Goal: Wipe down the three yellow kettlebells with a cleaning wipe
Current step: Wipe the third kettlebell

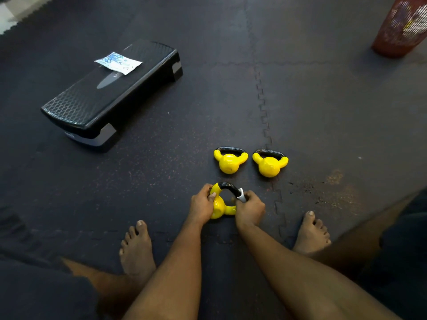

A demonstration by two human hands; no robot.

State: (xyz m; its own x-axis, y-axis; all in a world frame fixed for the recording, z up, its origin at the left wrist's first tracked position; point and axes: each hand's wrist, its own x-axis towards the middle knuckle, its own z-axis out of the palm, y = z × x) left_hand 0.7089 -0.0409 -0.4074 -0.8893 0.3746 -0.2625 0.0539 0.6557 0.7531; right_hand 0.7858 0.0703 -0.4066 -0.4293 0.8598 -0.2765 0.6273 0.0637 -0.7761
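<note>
I judge the near kettlebell point(219, 205), tipped on the mat point(161, 169), dense, rigid and glossy-slick, so my left hand point(201, 205) curls tight round its yellow horn while my right hand point(250, 209) pinches the limp wipe point(241, 195) around the black handle point(228, 187).

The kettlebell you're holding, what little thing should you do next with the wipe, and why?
Probably slide the wipe along the black handle toward the left hand. The right hand presses it on the handle's right end while the left hand steadies the kettlebell, so the rest of the handle lies next.
</note>
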